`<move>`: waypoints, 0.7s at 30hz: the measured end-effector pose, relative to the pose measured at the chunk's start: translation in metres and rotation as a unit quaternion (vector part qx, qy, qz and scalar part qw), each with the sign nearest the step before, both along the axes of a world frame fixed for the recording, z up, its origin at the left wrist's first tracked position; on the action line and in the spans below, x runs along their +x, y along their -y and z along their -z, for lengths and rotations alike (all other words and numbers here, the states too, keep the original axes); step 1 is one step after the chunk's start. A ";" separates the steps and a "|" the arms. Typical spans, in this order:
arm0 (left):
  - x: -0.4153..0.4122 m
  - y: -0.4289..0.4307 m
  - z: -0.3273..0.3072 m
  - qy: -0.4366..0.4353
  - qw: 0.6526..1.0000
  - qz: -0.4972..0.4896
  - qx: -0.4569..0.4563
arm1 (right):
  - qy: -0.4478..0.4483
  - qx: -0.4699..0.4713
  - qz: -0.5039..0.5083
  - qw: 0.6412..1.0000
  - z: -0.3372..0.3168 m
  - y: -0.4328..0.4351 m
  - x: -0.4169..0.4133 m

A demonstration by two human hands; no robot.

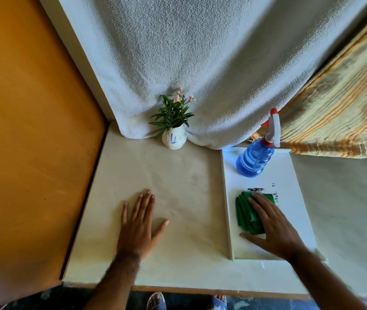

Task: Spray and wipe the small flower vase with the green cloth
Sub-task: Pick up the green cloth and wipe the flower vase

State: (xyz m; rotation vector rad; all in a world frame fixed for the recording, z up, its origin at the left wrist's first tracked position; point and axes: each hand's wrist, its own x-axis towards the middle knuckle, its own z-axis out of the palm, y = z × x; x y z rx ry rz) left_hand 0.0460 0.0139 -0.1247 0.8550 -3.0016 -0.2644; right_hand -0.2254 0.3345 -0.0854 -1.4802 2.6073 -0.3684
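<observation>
Vase at the table's far edge, 2 hands flat and apart from it.

The vase (174,139) stands upright against the towel (200,63), well beyond both hands. The cloth (246,214) lies folded on the tray (290,198) under the right hand (272,227), fingers spread; the bottle (255,158) stands behind it. The left hand (139,227) rests open on the table (178,186).

I see a cream surface (178,175). A vase (174,138) stands at its far edge, against a draped towel (200,74). A white tray (294,198) lies toward the right side. My left hand (139,224) rests flat near the front edge.
</observation>
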 end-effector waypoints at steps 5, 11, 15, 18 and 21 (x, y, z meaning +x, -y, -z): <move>0.000 0.000 0.000 0.010 1.000 0.000 0.002 | 0.041 0.011 -0.042 0.998 -0.003 -0.003 -0.010; 0.000 -0.001 -0.002 0.006 1.000 -0.001 0.007 | 0.003 -0.009 -0.002 1.000 -0.020 0.007 -0.001; -0.001 -0.001 -0.002 0.006 1.000 -0.001 0.005 | 0.007 -0.081 -0.002 0.997 -0.038 0.030 0.015; -0.001 0.000 -0.002 0.006 1.000 0.001 0.007 | 0.005 -0.140 -0.100 0.985 -0.057 0.088 0.026; 0.000 0.000 -0.001 0.004 1.000 0.004 0.007 | -0.046 -0.159 -0.205 0.965 -0.069 0.158 0.028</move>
